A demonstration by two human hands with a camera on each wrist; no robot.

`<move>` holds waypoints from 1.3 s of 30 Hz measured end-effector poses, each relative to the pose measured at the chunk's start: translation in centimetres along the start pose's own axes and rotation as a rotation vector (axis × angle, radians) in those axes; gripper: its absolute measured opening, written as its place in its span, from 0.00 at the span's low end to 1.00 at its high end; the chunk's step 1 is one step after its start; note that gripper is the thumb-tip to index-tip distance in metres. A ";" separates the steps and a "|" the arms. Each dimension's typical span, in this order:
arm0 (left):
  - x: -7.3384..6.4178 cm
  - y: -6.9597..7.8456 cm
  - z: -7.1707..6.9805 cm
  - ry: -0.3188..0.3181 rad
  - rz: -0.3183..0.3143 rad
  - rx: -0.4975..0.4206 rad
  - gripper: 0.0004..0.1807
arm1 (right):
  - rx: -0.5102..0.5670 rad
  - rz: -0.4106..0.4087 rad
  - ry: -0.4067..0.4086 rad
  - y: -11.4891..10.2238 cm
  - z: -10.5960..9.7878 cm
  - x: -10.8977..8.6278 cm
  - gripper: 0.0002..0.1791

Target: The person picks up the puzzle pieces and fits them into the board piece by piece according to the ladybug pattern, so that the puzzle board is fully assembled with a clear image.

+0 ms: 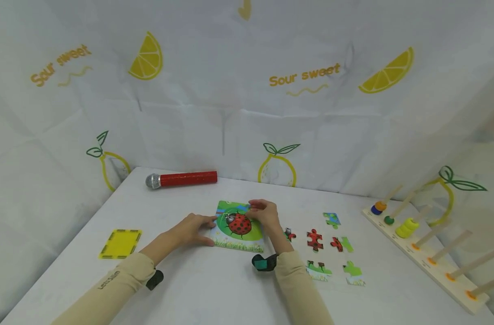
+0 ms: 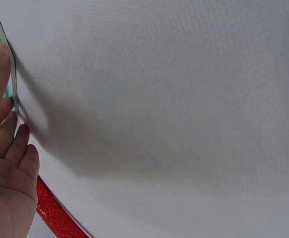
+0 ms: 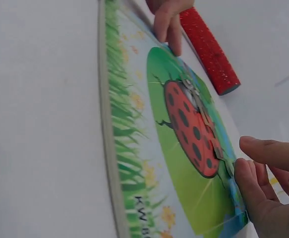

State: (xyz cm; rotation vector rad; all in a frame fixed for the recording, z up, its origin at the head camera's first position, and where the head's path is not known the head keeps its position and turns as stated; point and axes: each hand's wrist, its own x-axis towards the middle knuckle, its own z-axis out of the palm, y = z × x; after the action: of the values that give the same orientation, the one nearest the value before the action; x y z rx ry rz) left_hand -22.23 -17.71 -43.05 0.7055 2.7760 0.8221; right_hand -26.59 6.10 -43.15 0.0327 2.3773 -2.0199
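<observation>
My puzzle board [image 1: 239, 243], printed with a red ladybird in grass, lies flat on the bench [image 1: 206, 289] between my two hands; my left grip [image 1: 190, 229] is spread wide against its left side, thumb near the lower corner and index finger along the edge; my right grip [image 1: 267, 216] is at the upper right, thumb touching the board's far edge and index finger apart from it, a narrow gap between them with nothing visible in it; the right wrist view shows a ragged, raised line of piece edges along the ladybird.

To my right lie loose puzzle pieces [image 1: 314, 239], one partly hidden by my right wrist; beyond them stands a wooden peg rack [image 1: 423, 250] with coloured beads; a red microphone [image 1: 188, 178] lies behind the board, and a yellow square [image 1: 121, 244] sits to my left.
</observation>
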 end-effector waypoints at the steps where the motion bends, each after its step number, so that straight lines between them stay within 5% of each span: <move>1: 0.0 0.0 0.0 0.004 0.016 0.016 0.32 | 0.040 0.015 -0.008 -0.1 -0.4 0.1 0.20; 11: -0.2 -0.2 -0.2 0.005 0.020 0.034 0.33 | 0.160 0.161 -0.047 -0.7 -7.7 0.9 0.26; 28: -0.2 -0.3 -0.1 0.007 0.005 0.027 0.30 | 0.044 0.303 -0.011 0.2 -20.8 0.5 0.33; 36: -0.2 -0.5 -0.1 0.005 0.003 0.009 0.28 | 0.091 0.284 -0.058 1.5 -24.7 0.4 0.37; 39: -0.2 -0.4 0.0 0.008 0.008 0.013 0.28 | 0.008 0.223 -0.142 2.0 -25.9 0.5 0.36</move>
State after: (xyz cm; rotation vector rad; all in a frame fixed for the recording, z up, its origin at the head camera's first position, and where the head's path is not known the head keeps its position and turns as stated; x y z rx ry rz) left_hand -22.25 -18.10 -43.30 0.7180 2.7899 0.8105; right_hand -27.09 31.98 -40.94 0.1423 2.1732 -1.8651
